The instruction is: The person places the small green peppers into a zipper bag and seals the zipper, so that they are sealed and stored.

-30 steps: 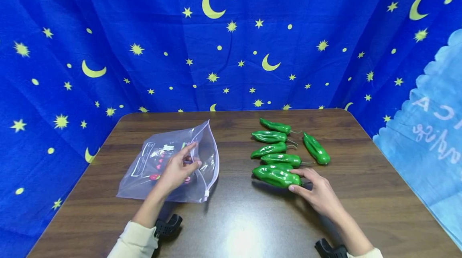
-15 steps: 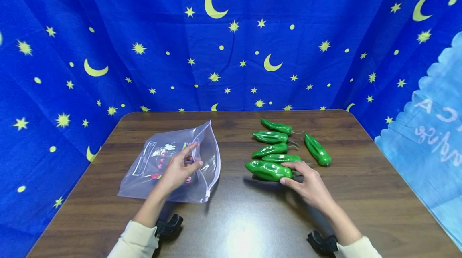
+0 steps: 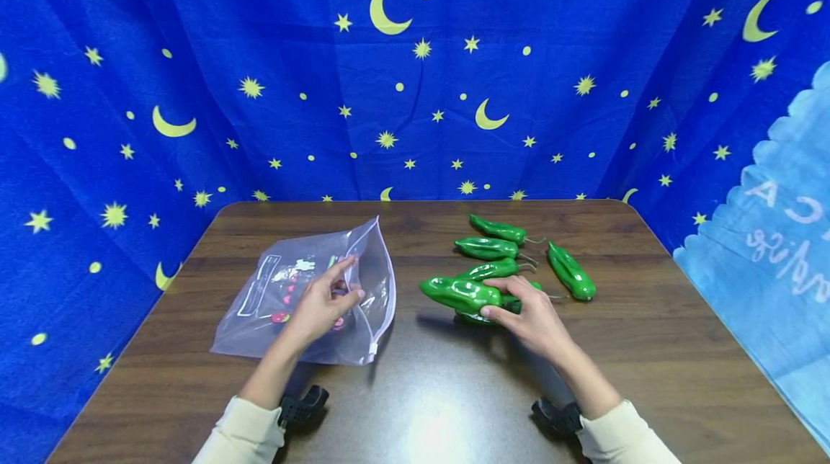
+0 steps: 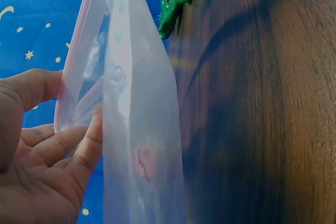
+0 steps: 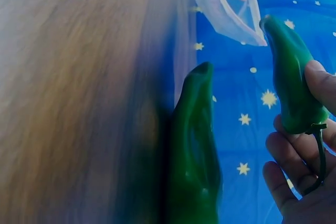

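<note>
The right hand (image 3: 537,316) pinches a green pepper (image 3: 454,292) between thumb and fingers near its stem, tip toward the clear bag (image 3: 256,309), whose gaping mouth the left hand (image 3: 318,308) holds with part-curled fingers. Other peppers (image 3: 486,248) lie on the surface (image 3: 655,349). Loading seems underway; next calls for aiming the tip inside.

Deep-blue fabric with yellow moons and stars (image 3: 292,39) hangs behind a brown wood-grain table (image 3: 661,363). A light-blue scallop-edged panel (image 3: 772,284) shows at right; white glare (image 3: 437,431) brightens the table.
</note>
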A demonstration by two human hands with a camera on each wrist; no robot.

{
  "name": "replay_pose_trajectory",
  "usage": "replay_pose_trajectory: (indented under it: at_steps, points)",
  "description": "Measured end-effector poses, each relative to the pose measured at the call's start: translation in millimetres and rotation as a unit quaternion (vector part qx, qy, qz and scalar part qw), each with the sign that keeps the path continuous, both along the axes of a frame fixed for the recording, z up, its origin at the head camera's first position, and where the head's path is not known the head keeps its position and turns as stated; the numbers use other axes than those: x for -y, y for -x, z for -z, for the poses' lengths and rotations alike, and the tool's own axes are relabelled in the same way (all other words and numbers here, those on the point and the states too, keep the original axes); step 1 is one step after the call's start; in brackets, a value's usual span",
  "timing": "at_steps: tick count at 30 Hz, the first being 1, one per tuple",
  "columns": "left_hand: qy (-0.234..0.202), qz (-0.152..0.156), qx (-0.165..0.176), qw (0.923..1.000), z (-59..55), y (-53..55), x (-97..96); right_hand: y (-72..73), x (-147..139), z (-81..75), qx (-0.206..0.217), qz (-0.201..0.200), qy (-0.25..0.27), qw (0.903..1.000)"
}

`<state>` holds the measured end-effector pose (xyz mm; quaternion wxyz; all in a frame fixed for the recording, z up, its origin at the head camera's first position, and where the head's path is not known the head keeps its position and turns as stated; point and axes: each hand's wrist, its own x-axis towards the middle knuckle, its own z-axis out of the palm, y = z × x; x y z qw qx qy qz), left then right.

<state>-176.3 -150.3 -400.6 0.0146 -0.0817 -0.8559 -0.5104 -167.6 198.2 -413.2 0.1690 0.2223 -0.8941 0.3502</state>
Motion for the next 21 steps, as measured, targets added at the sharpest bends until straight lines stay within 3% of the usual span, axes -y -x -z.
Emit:
replay_pose_trajectory:
  at_steps: [21]
  points:
    - [0.001, -0.004, 0.012, 0.9999, -0.5, -0.3, -1.1, 18.8, 33.4, -8.0, 0.036, -0.039, 0.003, 0.9986]
